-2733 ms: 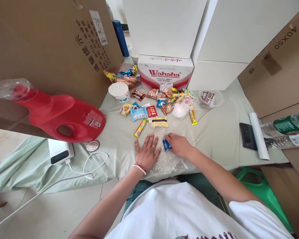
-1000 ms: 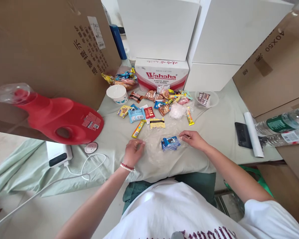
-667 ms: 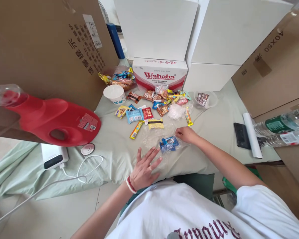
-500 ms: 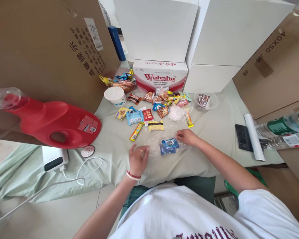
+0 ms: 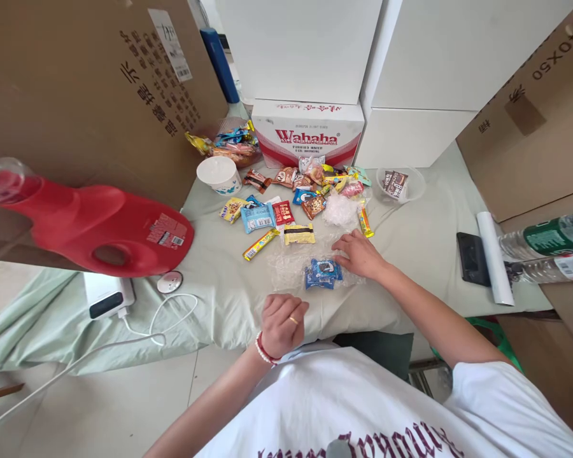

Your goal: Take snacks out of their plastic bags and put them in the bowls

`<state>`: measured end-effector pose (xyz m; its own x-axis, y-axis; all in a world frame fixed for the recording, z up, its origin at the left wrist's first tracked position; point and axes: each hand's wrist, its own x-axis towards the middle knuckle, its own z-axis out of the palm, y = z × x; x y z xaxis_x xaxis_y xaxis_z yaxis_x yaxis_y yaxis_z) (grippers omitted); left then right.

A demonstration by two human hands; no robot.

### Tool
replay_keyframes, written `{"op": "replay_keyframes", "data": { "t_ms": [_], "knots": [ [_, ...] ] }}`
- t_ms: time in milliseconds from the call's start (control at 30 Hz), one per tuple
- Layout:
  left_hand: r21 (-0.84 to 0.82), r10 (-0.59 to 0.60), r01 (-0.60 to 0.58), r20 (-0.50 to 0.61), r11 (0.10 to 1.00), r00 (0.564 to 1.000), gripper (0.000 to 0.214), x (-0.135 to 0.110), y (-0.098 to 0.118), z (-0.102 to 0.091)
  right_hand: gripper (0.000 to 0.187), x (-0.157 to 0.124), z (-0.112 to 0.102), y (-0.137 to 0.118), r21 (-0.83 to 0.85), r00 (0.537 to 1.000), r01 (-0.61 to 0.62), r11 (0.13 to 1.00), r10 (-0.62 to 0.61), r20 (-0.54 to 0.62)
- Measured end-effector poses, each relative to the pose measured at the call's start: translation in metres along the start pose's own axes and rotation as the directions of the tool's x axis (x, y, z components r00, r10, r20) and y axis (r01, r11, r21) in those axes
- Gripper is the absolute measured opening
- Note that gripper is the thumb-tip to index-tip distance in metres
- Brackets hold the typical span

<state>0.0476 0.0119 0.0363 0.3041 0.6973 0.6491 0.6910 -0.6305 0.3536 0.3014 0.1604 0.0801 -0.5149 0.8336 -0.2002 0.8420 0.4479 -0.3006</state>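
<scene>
Near the front edge of the cloth-covered table, my left hand (image 5: 284, 323) is curled into a loose fist, apart from the snacks, with nothing visible in it. My right hand (image 5: 360, 256) has its fingers apart, at the right side of a clear plastic bag (image 5: 286, 270) lying flat; whether the fingertips touch it I cannot tell. Blue snack packets (image 5: 323, 273) lie on or in this bag. Just beyond are a yellow packet (image 5: 299, 234), a yellow stick packet (image 5: 261, 244) and a crumpled clear plastic bundle (image 5: 340, 210). Several wrapped snacks (image 5: 302, 183) are heaped behind.
A white paper bowl (image 5: 218, 175) and a bowl of snacks (image 5: 232, 143) stand back left. At back right is a clear tub (image 5: 415, 184) with brown packets. A red jug (image 5: 109, 229) and power bank (image 5: 106, 296) lie left; a phone (image 5: 472, 259) and bottles (image 5: 549, 238) lie right.
My left hand has drawn back toward my body and its fingers have closed. My right hand has moved slightly forward and its fingers have spread from a pinch at the bag's edge.
</scene>
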Motion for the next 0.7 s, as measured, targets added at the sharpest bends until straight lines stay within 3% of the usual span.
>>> {"op": "replay_keyframes", "data": {
  "t_ms": [133, 300, 500, 600, 700],
  "knots": [
    [-0.039, 0.052, -0.049, 0.066, 0.998, 0.996, 0.029, 0.004, 0.006, 0.021, 0.041, 0.016, 0.009, 0.002, 0.086, 0.987, 0.085, 0.993, -0.095, 0.130],
    [0.024, 0.030, -0.034, 0.151, 0.999, 0.988, 0.032, -0.005, 0.001, 0.029, 0.025, 0.030, 0.021, 0.000, 0.214, 0.973, 0.074, 0.974, -0.117, 0.199],
    [0.169, -0.174, 0.130, 0.274, 0.977, 0.946, 0.044, 0.003, -0.001, 0.043, 0.011, 0.028, 0.025, -0.006, 0.375, 0.978, 0.035, 0.926, -0.109, 0.178],
    [0.207, -0.235, 0.172, 0.340, 0.963, 0.910, 0.043, 0.010, -0.003, 0.050, 0.019, 0.031, 0.020, -0.009, 0.322, 0.978, 0.044, 0.946, -0.107, 0.181],
    [0.229, -0.237, 0.163, 0.345, 0.960, 0.908, 0.039, 0.014, -0.004, 0.053, 0.038, 0.043, 0.015, -0.014, 0.097, 0.999, 0.051, 0.994, -0.052, 0.007]
  ]
}}
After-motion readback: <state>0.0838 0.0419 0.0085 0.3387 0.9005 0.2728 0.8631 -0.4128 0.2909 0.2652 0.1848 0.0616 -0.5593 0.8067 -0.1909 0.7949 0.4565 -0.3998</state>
